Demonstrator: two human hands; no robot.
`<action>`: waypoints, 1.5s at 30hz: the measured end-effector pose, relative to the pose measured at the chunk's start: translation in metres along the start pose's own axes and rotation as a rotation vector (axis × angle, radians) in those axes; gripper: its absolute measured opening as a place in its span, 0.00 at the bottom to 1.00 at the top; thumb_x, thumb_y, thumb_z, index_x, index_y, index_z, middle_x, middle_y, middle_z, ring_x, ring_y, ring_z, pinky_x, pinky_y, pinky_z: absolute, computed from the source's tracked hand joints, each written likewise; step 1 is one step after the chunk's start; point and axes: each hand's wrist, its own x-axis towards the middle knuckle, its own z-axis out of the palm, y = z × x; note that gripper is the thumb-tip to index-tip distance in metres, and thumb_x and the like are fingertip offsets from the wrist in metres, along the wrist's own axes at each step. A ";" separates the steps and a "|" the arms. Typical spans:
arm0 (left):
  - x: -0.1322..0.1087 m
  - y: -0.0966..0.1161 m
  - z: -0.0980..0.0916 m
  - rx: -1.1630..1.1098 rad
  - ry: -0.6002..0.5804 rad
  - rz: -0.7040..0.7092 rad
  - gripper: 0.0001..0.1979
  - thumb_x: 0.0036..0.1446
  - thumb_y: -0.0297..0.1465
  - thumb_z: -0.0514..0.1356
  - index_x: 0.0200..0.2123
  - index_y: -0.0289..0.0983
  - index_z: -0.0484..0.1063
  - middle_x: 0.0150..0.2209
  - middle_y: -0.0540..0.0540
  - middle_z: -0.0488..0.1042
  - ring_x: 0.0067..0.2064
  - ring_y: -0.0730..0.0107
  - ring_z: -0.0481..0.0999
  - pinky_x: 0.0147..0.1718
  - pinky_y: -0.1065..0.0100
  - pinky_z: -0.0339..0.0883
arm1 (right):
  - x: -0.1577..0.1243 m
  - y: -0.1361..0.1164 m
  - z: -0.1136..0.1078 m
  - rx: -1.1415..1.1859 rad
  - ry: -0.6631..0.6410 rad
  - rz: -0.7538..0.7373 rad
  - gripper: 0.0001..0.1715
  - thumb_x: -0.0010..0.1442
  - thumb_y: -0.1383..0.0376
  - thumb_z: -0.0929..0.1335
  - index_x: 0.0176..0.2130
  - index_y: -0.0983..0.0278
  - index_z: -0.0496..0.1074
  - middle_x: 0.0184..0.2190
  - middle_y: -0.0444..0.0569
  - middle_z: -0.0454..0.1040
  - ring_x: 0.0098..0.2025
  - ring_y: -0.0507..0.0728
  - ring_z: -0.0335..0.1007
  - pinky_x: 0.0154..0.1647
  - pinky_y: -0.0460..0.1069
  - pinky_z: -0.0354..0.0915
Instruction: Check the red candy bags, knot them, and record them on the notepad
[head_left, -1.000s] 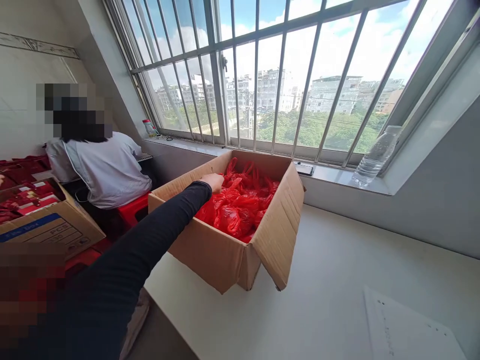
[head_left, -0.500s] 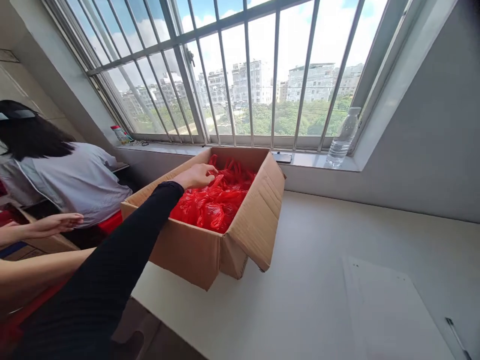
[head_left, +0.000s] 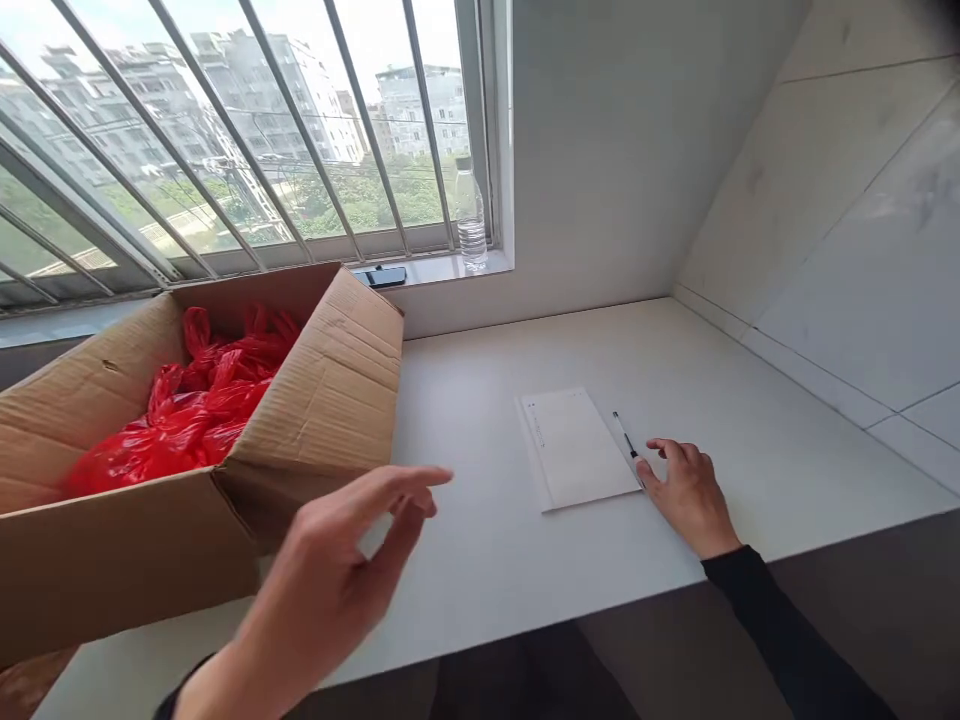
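Observation:
My right hand (head_left: 686,495) is over the white table with its fingers apart and curved. Its thumb lies over or touches a slim pen (head_left: 627,440); which of the two I cannot tell. Left of the pen lies a white paper pad (head_left: 577,450) with a few lines of handwriting near its left edge. My left hand (head_left: 337,570), slightly blurred, hangs over the table's front part with index finger stretched out and nothing in it. Beside it stands an open cardboard box (head_left: 142,560) full of red plastic bags (head_left: 202,410), several with knotted handles.
On the window sill stand a clear water bottle (head_left: 472,220) and a dark phone (head_left: 386,276). Metal bars cross the window behind. The white table (head_left: 465,580) runs to a grey wall (head_left: 600,150) and a tiled wall (head_left: 862,220) at right.
My view has turned right, toward the paper pad and pen. My left hand has left the box of red bags and is over the table. My right hand has come into view by the pen.

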 end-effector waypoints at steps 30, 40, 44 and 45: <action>0.000 -0.010 0.194 -0.422 -0.347 -0.266 0.14 0.70 0.35 0.50 0.30 0.42 0.54 0.26 0.54 0.60 0.25 0.69 0.55 0.26 0.65 0.48 | -0.018 -0.124 0.013 0.946 -0.602 0.248 0.21 0.68 0.44 0.64 0.42 0.59 0.69 0.28 0.39 0.61 0.28 0.51 0.57 0.33 0.48 0.61; 0.021 -0.035 0.207 -0.468 -0.386 -0.128 0.19 0.74 0.38 0.45 0.28 0.42 0.48 0.24 0.56 0.54 0.24 0.70 0.50 0.24 0.66 0.49 | 0.026 -0.110 0.028 1.058 -0.313 0.383 0.24 0.68 0.44 0.64 0.35 0.60 0.67 0.20 0.36 0.56 0.21 0.49 0.54 0.23 0.47 0.55; 0.027 -0.045 0.213 -0.466 -0.340 -0.026 0.15 0.73 0.35 0.48 0.30 0.41 0.56 0.29 0.51 0.65 0.31 0.67 0.63 0.31 0.64 0.59 | 0.064 -0.089 0.040 0.952 -0.143 0.351 0.22 0.67 0.45 0.66 0.41 0.60 0.72 0.27 0.42 0.69 0.26 0.51 0.65 0.25 0.46 0.62; 0.028 -0.047 0.215 -0.464 -0.310 0.018 0.12 0.72 0.33 0.50 0.33 0.41 0.60 0.34 0.48 0.71 0.38 0.64 0.68 0.37 0.62 0.63 | 0.069 -0.086 0.044 0.916 -0.188 0.330 0.23 0.65 0.45 0.68 0.41 0.61 0.74 0.30 0.45 0.73 0.29 0.51 0.68 0.26 0.46 0.64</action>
